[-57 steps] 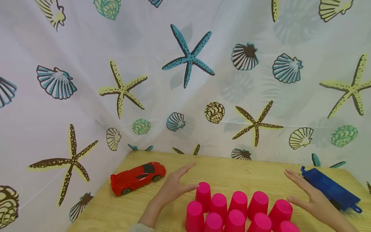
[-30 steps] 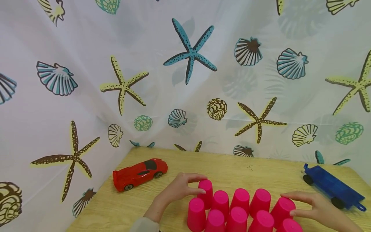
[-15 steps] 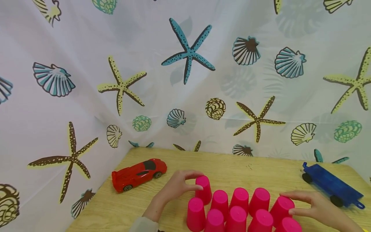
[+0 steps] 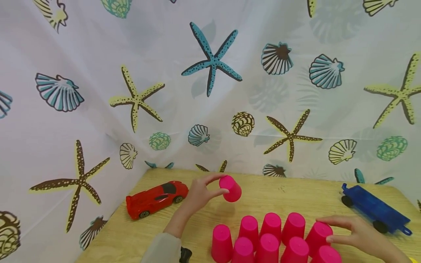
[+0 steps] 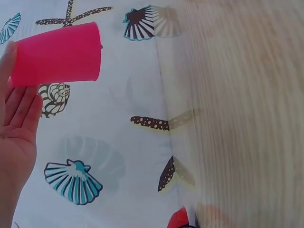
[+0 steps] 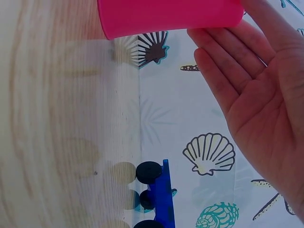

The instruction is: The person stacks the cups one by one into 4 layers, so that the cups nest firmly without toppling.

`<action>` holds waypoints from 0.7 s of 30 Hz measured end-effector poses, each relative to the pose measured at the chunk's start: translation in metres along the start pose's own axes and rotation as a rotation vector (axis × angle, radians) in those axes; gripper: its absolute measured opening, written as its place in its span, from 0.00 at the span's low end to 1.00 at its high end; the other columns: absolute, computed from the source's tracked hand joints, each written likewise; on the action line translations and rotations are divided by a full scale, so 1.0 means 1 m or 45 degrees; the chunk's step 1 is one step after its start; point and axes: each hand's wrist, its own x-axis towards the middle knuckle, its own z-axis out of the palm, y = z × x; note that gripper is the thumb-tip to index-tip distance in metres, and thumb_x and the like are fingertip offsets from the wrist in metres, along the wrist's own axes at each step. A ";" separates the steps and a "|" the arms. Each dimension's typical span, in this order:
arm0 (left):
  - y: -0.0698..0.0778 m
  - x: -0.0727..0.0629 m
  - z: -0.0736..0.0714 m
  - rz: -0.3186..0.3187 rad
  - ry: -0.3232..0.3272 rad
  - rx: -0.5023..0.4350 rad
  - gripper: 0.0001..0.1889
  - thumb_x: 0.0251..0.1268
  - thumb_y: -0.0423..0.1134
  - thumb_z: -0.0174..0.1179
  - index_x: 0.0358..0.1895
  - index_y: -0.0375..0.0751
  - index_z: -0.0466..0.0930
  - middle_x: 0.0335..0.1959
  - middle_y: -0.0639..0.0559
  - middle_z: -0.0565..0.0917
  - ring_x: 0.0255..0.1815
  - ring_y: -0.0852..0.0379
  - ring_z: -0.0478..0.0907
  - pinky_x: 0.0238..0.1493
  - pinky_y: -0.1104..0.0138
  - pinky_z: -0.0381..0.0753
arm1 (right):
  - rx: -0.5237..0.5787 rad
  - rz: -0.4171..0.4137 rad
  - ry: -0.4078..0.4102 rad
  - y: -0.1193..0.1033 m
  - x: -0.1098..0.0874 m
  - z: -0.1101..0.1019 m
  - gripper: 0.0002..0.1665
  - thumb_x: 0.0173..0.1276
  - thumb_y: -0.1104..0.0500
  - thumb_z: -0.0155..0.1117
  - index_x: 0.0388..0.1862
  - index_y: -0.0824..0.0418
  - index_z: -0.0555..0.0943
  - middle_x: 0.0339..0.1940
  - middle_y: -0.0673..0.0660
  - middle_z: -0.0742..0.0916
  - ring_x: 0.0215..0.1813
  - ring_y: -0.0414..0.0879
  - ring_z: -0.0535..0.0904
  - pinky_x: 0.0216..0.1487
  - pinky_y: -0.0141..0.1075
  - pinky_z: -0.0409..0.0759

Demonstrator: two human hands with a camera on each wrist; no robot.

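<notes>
My left hand (image 4: pixel 198 195) pinches a pink plastic cup (image 4: pixel 233 190) near its closed end, thumb on one side and fingers on the other. The cup is upside down, tilted and off the table; its side also fills the upper left of the left wrist view, as a pink cup (image 5: pixel 57 54). My right hand (image 4: pixel 358 233) grips another upside-down pink cup (image 4: pixel 318 236) at the right end of the back row, seen as a cup (image 6: pixel 171 18) in the right wrist view. Several more pink cups (image 4: pixel 249 230) stand inverted in two rows between the hands.
A red toy car (image 4: pixel 158 199) sits at the back left. On the right is a blue toy trailer (image 4: pixel 375 208) with black wheels. A small black object (image 4: pixel 185 254) lies by my left sleeve. A seashell-print curtain (image 4: pixel 230 109) stands behind the wooden table (image 4: pixel 279 190).
My left hand reached the back-left cup, took hold of it and lifted it up and away from the rows. My right hand came down onto the right-end cup and has stayed there.
</notes>
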 end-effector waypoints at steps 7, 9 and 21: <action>-0.012 0.018 0.022 0.058 0.060 -0.076 0.27 0.53 0.41 0.73 0.58 0.42 0.81 0.55 0.48 0.86 0.59 0.50 0.82 0.58 0.56 0.82 | 0.004 -0.049 0.002 0.002 0.000 -0.002 0.27 0.68 0.51 0.65 0.63 0.60 0.77 0.58 0.62 0.86 0.52 0.15 0.72 0.46 0.52 0.86; -0.016 0.022 0.028 0.046 0.055 -0.101 0.26 0.52 0.41 0.74 0.58 0.42 0.81 0.55 0.48 0.86 0.58 0.50 0.82 0.58 0.56 0.82 | 0.003 -0.068 0.008 0.003 0.000 -0.002 0.26 0.68 0.52 0.65 0.63 0.59 0.78 0.57 0.61 0.86 0.52 0.16 0.73 0.46 0.52 0.86; -0.035 0.032 0.052 -0.075 -0.047 -0.123 0.24 0.54 0.42 0.72 0.56 0.43 0.81 0.53 0.48 0.86 0.57 0.49 0.82 0.60 0.55 0.81 | 0.047 -0.083 0.004 0.003 0.000 -0.004 0.26 0.68 0.52 0.65 0.63 0.59 0.77 0.57 0.61 0.86 0.53 0.15 0.72 0.46 0.50 0.86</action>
